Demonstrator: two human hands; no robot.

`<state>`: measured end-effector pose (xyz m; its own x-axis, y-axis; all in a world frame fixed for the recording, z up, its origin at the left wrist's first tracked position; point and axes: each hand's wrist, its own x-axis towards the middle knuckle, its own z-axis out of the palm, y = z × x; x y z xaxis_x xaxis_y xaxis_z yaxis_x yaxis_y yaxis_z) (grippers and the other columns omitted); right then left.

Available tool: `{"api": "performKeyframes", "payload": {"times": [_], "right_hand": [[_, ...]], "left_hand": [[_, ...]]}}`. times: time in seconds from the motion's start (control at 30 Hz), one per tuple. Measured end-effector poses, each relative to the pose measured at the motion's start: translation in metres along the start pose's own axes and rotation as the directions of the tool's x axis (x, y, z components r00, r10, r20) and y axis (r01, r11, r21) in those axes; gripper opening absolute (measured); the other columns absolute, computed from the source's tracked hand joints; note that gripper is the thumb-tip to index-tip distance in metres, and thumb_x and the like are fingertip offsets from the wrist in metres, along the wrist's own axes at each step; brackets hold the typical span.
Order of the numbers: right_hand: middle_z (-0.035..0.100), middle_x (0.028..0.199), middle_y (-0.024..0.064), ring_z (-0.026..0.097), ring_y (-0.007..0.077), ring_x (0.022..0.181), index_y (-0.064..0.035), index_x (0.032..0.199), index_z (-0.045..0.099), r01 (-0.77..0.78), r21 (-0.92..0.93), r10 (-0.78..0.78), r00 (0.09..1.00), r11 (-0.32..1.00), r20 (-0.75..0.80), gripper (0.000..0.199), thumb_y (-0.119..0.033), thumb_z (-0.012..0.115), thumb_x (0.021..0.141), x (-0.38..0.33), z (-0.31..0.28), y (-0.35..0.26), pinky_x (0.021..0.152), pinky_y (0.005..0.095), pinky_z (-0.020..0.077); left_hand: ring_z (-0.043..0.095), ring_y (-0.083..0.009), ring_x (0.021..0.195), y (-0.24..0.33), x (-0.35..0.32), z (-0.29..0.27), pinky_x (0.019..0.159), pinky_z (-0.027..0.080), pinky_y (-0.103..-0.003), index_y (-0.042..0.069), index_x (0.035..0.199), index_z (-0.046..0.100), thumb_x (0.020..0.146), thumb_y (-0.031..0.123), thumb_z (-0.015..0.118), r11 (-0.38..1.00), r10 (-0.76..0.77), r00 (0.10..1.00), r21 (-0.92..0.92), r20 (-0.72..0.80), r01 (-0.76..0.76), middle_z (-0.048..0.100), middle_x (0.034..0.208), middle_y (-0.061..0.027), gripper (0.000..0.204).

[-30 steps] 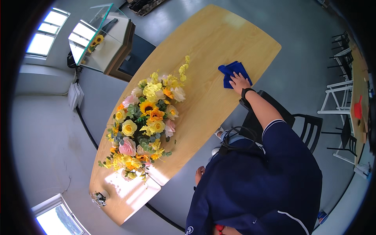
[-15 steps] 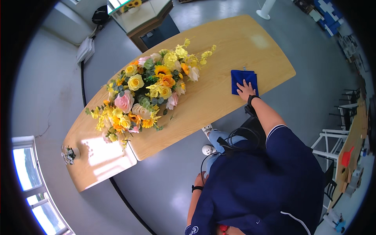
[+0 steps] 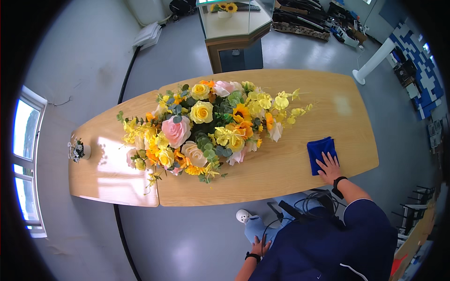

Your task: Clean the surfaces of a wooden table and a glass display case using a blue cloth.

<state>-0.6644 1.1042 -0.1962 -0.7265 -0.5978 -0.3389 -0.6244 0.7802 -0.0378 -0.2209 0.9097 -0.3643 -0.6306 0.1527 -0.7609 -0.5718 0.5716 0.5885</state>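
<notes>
A blue cloth [image 3: 321,154] is pressed flat by the right hand [image 3: 329,168], fingers spread and laid on its near edge rather than closed around it; the cloth lies on the wooden table [image 3: 290,182] near the right end, close to the near rim. The left hand [image 3: 257,245] is rested low by the knee, fingers loosely apart, nothing held. A slip could be caused by the cloth being so near the rim: it may be pushed over the edge. The flower arrangement [image 3: 206,129] lies well apart from the cloth, yet its trailing yellow sprays could be snagged if the cloth is swept far leftward. Counted: one cloth, one large arrangement, one small flower pot [image 3: 78,150] at the far left end, one table.
</notes>
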Motion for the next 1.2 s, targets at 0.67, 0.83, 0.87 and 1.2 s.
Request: {"api": "performKeyframes", "payload": {"times": [0.67,0.83,0.87,1.2], "right_hand": [[0.029,0.138,0.0147,0.020,0.0346,0.129,-0.0140,0.124,0.046,0.358,-0.155,-0.386,0.893,0.921,-0.232,0.045,-0.032,0.043,0.083,0.004,0.020,0.078,0.103,0.0522,0.0086],[0.027,0.139,0.0090,0.020,0.0300,0.130,-0.0202,0.129,0.040,0.396,-0.114,-0.410,0.842,0.911,-0.351,0.045,-0.036,0.043,0.087,-0.006,0.027,0.084,0.104,0.0513,0.0099],[0.027,0.140,0.0086,0.019,0.0297,0.131,-0.0212,0.130,0.038,0.406,-0.112,-0.418,0.835,0.907,-0.357,0.046,-0.039,0.041,0.088,-0.005,0.030,0.087,0.104,0.0514,0.0094],[0.028,0.140,0.0091,0.021,0.0296,0.130,-0.0172,0.130,0.039,0.497,-0.096,-0.492,0.776,0.862,-0.395,0.049,-0.043,0.039,0.088,-0.061,0.056,0.136,0.104,0.0515,0.0121]], "left_hand": [[0.015,-0.0384,0.130,0.026,0.100,0.024,0.095,0.011,-0.068,0.016,0.121,0.047,0.079,0.045,0.045,0.911,-0.287,0.740,0.067,-0.608,0.408,0.032,0.137,-0.0082,0.052],[0.010,-0.0363,0.132,0.045,0.099,0.049,0.096,0.015,-0.066,0.016,0.127,0.042,0.081,0.044,0.043,0.859,-0.420,0.599,-0.086,-0.682,0.505,0.025,0.140,-0.0087,0.053],[0.007,-0.0378,0.132,0.049,0.098,0.053,0.095,0.016,-0.066,0.016,0.127,0.041,0.082,0.045,0.042,0.836,-0.481,0.567,-0.154,-0.668,0.527,0.021,0.142,-0.0087,0.054],[0.004,-0.0413,0.131,0.133,0.132,0.060,0.088,0.010,-0.075,0.019,0.129,0.040,0.083,0.058,0.032,0.735,-0.562,0.710,0.138,-0.423,0.664,0.023,0.142,-0.0044,0.061]]}}
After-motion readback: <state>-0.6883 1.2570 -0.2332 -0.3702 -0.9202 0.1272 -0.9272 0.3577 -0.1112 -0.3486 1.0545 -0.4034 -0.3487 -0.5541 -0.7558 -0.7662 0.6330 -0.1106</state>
